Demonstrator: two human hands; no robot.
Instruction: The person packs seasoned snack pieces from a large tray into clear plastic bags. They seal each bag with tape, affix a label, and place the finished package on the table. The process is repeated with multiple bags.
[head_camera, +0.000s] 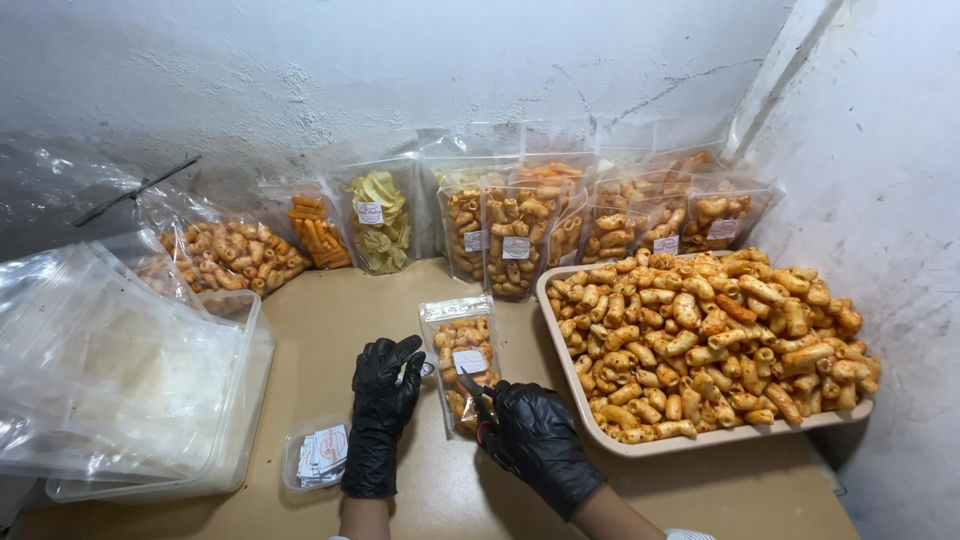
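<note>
Both my hands wear black gloves. My left hand (382, 408) rests on the tan table beside the left edge of a small clear pouch (461, 352) filled with orange curled snacks and bearing a white label. Its fingers are curled near the pouch's side; whether they touch it I cannot tell. My right hand (532, 435) grips the pouch's lower right corner. The pouch stands tilted between the two hands.
A beige tray (566, 372) heaped with the same snacks fills the right. Several filled pouches (515, 240) line the back wall. Clear plastic bags lie over a clear bin (240, 385) at left. A small tub of labels (320, 457) sits near my left wrist.
</note>
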